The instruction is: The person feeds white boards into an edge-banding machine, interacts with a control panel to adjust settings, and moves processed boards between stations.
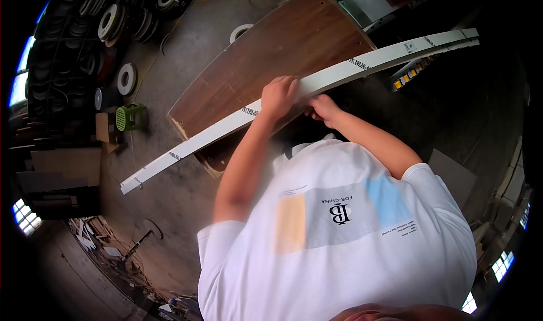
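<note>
A long white wrapped strip [334, 76] with dark printed marks runs slantwise across a brown wooden board [271, 41], both its ends reaching past the board. My left hand [279, 97] is closed over the middle of the strip, fingers bent across its top. Just to the right, my right hand [322, 108] is at the strip's near edge with its fingers curled in. What those fingers hold is hidden in shadow. Toward the right end, a second pale edge shows beneath the strip.
A green stool [130, 117] and a cardboard box [106, 127] stand on the left floor. Rolls of edging tape [126, 78] lie beyond them. Stacked panels [65, 168] fill the far left. A yellow-and-black striped bar [412, 73] sits beneath the strip's right part.
</note>
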Demonstrator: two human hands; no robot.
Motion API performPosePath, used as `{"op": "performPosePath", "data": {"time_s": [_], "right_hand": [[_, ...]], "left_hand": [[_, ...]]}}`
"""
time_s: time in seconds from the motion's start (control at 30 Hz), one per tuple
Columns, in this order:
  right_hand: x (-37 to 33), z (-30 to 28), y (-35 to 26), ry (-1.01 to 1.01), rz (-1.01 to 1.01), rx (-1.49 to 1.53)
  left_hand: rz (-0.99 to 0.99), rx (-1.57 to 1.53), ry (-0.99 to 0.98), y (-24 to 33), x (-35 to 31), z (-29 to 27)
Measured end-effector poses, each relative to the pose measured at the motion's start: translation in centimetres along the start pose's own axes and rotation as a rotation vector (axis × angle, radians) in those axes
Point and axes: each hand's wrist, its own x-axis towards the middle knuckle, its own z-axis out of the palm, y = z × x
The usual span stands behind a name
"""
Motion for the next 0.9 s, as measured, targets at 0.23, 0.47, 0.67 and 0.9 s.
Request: {"op": "performPosePath", "data": {"time_s": [0.23, 0.47, 0.67, 0.9], "right_hand": [[-0.4, 0.4, 2.0, -0.061, 0.053, 0.003], [-0.4, 1.2, -0.3, 0.006, 0.010, 0.076], [-0.3, 0.2, 1.0, 0.043, 0.020, 0.163], [-1.3, -3.2, 1.6, 0.073, -0.076, 0.052]], "left_hand": [[-0.011, 0.006, -0.010, 0.1, 0.0, 0.0], [0.002, 0.013, -0.018, -0.1, 0.0, 0.0], [0.004, 0.004, -0.023, 0.0, 0.0, 0.0], [0.003, 0.000, -0.016, 0.1, -0.1, 0.1]]}}
